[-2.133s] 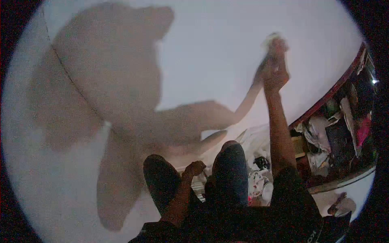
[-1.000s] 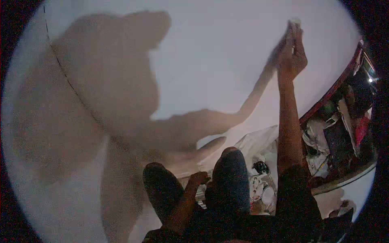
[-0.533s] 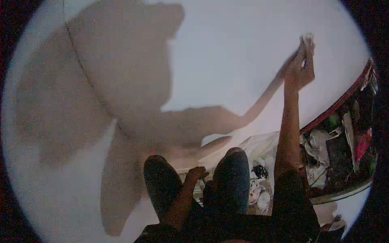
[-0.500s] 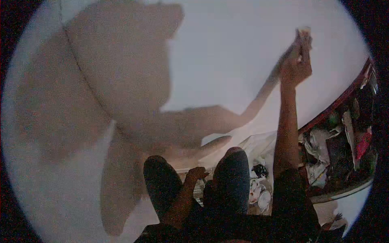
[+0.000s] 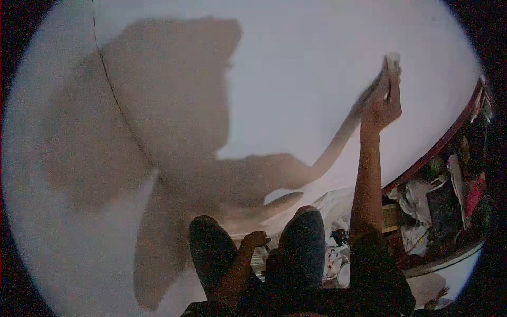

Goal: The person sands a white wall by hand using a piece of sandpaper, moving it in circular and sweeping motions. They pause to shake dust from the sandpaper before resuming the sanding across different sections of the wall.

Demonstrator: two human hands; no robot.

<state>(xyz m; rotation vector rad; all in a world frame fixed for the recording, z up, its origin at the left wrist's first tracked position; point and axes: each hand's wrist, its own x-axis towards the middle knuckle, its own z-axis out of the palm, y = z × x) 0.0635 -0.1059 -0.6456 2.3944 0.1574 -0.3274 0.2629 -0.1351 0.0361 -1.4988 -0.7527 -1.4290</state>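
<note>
High on the white wall (image 5: 311, 90), my right hand (image 5: 383, 103) is raised at arm's length. Its fingers are closed on a small pale pad (image 5: 392, 59), which is held up against the wall or very near it. What the pad is made of is too blurred to tell. Low down between my knees (image 5: 302, 248), my left hand (image 5: 254, 240) is curled closed. Something small and dark shows at its fingers, but I cannot make out what it holds.
A thin dark crack or line (image 5: 113, 92) runs down the wall at the left, and my shadow covers much of that side. At the right, behind a dark red edge (image 5: 430, 150), crumpled bags and cloths (image 5: 417, 201) are heaped. Cluttered items and a round white lid (image 5: 344, 274) lie below me.
My right hand with the pale pad appears lower and slightly further left. The whole view has also shifted a little, so the knees and left hand sit lower. My left hand stays closed.
</note>
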